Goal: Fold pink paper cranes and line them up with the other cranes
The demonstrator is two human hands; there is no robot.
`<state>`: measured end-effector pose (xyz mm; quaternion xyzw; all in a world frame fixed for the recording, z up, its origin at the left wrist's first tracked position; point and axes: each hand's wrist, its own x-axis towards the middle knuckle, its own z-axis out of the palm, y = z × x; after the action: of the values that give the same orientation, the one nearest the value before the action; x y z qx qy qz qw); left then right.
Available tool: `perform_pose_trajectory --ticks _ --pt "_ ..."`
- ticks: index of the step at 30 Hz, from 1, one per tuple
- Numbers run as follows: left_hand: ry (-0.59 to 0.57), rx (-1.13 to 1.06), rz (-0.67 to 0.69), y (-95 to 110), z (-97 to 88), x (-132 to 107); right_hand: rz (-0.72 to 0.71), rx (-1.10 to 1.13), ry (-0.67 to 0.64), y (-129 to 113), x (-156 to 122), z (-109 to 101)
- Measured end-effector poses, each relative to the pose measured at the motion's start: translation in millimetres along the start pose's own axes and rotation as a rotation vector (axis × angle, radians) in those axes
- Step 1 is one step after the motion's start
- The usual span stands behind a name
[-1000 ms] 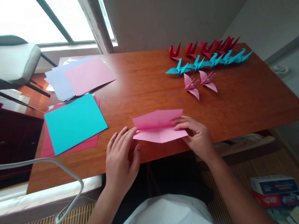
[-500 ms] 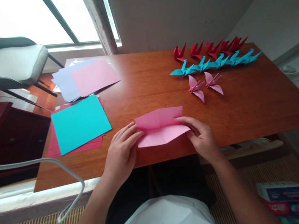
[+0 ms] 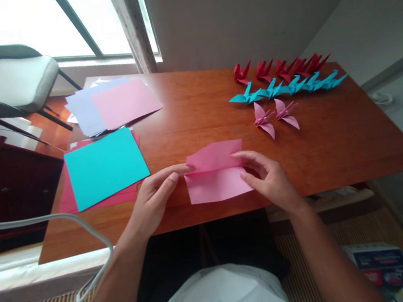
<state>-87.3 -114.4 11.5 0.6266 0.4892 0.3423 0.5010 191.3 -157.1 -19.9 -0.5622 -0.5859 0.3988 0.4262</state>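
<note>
A creased sheet of pink paper (image 3: 220,184) lies partly unfolded near the table's front edge, its upper half darker pink and tilted up along a horizontal crease. My left hand (image 3: 157,190) is at its left side, index finger stretched out to the crease and thumb apart from the paper. On the right, my right hand (image 3: 269,177) holds the sheet's edge, fingertips on the upper half and thumb on the lower. Two pink paper cranes (image 3: 264,120) stand beyond it, behind them a row of blue paper cranes (image 3: 249,94) and a row of red paper cranes (image 3: 241,73).
Left on the wooden table (image 3: 189,108) lie a blue sheet (image 3: 106,167) over red sheets (image 3: 64,199), and a pink sheet (image 3: 125,104) over lavender ones (image 3: 85,114). A chair (image 3: 5,82) stands by the window. A white cable (image 3: 85,224) loops at front left.
The pink paper has opened flatter, its lower half spreading toward me. My left hand has slid left, its thumb coming off the paper. My right hand still holds the right edge.
</note>
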Motion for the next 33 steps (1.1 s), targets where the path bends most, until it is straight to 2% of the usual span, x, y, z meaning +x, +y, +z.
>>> perform_pose_trajectory --ticks 4,6,10,12,16,20,23,28,31,33 --pt "0.036 -0.039 -0.015 -3 10.0 6 -0.108 0.021 0.015 7 5 3" --pt "0.027 -0.01 0.037 -7 15.8 12 -0.136 0.023 0.018 10 10 5" --pt "-0.041 0.05 0.154 -13 23.2 27 -0.1 0.02 0.042 17 21 11" --pt "-0.049 0.101 0.186 -15 24.7 34 -0.073 0.007 0.103 21 28 14" --pt "0.067 0.457 0.267 -19 25.2 44 -0.022 -0.065 0.26 28 41 15" --pt "0.154 0.793 0.328 -24 26.8 45 -0.004 -0.08 0.259 28 45 17" --pt "0.088 0.958 0.352 -23 30.2 43 -0.02 -0.06 0.276 25 42 22" --pt "-0.078 1.048 0.459 -19 31.7 44 0.013 0.001 0.33 23 41 21" --pt "-0.127 1.064 0.497 -17 28.4 49 0.034 -0.089 0.319 21 45 18" --pt "-0.153 1.059 0.501 -16 26.3 52 -0.003 -0.209 0.306 19 47 18"
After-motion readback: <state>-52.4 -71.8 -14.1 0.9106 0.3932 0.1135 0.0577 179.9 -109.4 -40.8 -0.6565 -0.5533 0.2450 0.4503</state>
